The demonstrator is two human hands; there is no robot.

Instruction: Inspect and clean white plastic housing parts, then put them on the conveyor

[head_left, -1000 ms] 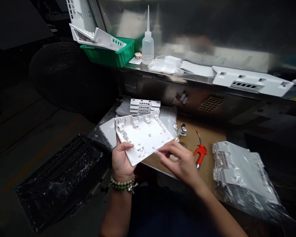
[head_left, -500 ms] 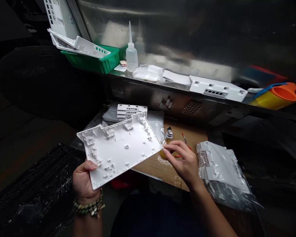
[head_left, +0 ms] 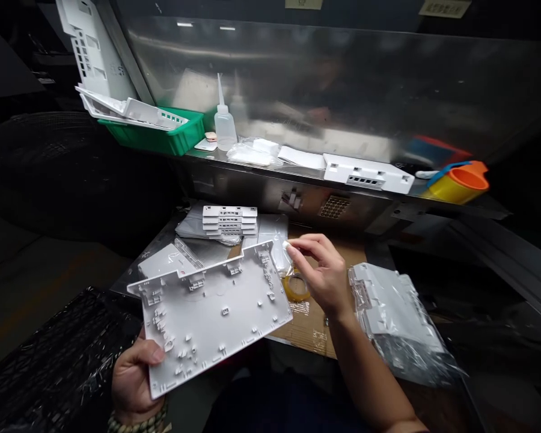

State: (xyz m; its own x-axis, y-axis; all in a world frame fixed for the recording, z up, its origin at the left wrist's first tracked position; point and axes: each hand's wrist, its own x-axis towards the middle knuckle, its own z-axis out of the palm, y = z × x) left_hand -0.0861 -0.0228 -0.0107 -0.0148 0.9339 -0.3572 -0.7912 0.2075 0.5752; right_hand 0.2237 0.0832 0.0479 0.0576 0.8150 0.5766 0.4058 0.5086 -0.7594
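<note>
My left hand (head_left: 137, 370) grips a white plastic housing panel (head_left: 216, 313) by its lower left corner, thumb on the inner face. The panel is tilted, its clips, posts and ribs facing me. Just beyond the panel's upper right corner is my right hand (head_left: 318, 267), thumb and fingers pinched on a small white wad (head_left: 287, 245). What the wad is made of cannot be made out. Behind that hand a roll of yellow tape (head_left: 296, 287) lies on the cardboard (head_left: 315, 337). My right hand is apart from the panel.
Stacked white panels (head_left: 229, 211) lie behind the held one. Bagged panels (head_left: 397, 300) rest at right. The metal shelf (head_left: 261, 168) carries a green bin (head_left: 162, 139), a squeeze bottle (head_left: 226, 129), another white panel (head_left: 365, 171) and a yellow-orange cup (head_left: 460, 183).
The panel and my left hand have moved down and slightly left in view. My right hand has come away from the panel's right corner and moved up, with the white wad showing. The view has shifted.
</note>
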